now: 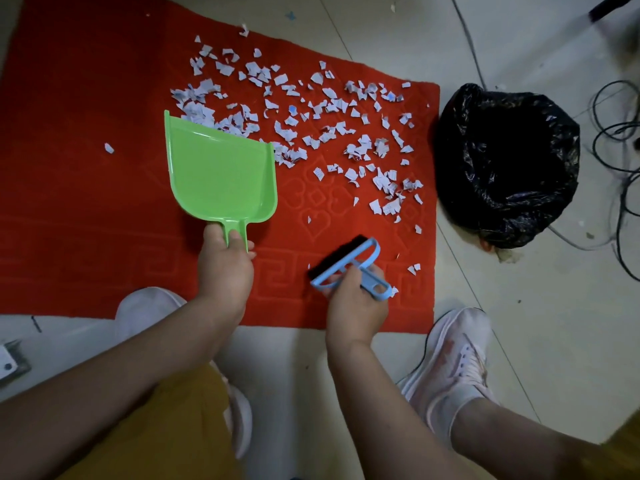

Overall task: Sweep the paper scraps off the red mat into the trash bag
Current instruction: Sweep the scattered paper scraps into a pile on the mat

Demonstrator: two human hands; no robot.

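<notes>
Beyond hands gripping green dustpan (pixel 221 171) and blue brush (pixel 346 268), paper scraps (pixel 311 116).

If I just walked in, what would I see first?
You would see white paper scraps strewn over the far right part of a red mat. A green dustpan lies on the mat, its handle gripped by the left hand, and the right hand holds a blue brush. A black trash bag sits open beside the mat's right edge.
</notes>
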